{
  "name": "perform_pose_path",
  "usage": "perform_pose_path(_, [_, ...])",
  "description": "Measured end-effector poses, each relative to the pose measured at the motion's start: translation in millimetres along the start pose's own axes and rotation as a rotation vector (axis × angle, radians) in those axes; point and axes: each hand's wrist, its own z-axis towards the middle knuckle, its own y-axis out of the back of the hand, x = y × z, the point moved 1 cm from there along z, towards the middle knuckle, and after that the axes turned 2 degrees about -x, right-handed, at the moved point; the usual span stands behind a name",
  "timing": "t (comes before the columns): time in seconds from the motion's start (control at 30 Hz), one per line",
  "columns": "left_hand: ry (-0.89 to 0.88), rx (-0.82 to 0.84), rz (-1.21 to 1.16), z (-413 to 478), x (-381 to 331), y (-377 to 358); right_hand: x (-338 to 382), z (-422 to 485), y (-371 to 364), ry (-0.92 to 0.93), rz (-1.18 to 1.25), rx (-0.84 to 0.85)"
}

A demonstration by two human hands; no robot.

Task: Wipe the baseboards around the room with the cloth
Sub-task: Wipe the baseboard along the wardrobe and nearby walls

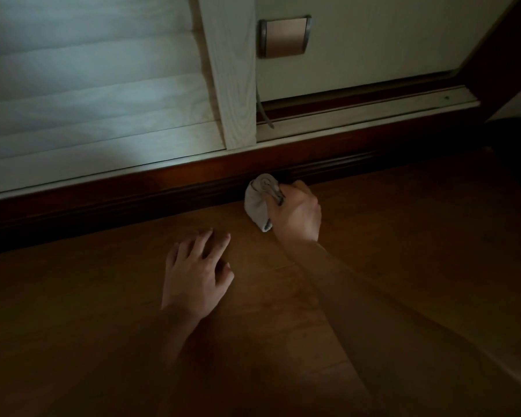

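The left hand [196, 272] lay spread on the floor [103, 326]; the right hand [295, 212] gripped the cloth [257, 203] at the mid-frame baseboard [133, 200], wiping apparently unfinished.

White louvred door [88, 94], recessed metal pull [285, 37], wood floor [403, 236], perhaps a sliding track [373, 111].

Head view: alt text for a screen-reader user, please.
In dim light, a person's right hand grips a bunched pale cloth at the dark wooden baseboard. The left hand rests spread on the wooden floor nearby; a white louvered door stands above the baseboard at left.
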Motion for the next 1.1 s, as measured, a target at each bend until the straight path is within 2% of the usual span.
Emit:
perform_pose_path(0.13, [0.001,-0.006,-0.018,1.2,-0.6,-0.2,5.9,1.9,-3.1,0.066,-0.006,0.05])
perform_pose_path(0.43, [-0.001,0.049,0.017,3.2,2.2,0.1,-50.0,23.3,36.6,-0.101,-0.044,-0.128])
perform_pose_path(0.63, [0.01,0.07,0.012,3.8,0.6,0.5,-45.8,25.2,36.1,-0.014,-0.035,-0.078])
perform_pose_path(0.77, [0.012,0.091,0.019,4.2,2.0,-0.3,-50.9,24.3,38.2,-0.081,-0.048,-0.146])
perform_pose_path(0.9, [0.004,0.111,0.046,4.8,1.6,3.1,-43.6,21.9,34.1,-0.042,-0.035,-0.094])
perform_pose_path(1.03, [-0.062,0.087,0.124,-4.2,11.8,9.8,-40.8,17.6,31.4,-0.089,-0.03,-0.149])
perform_pose_path(1.1, [-0.037,0.092,0.127,-11.6,23.0,11.4,-24.0,9.7,20.3,-0.052,-0.026,-0.11])
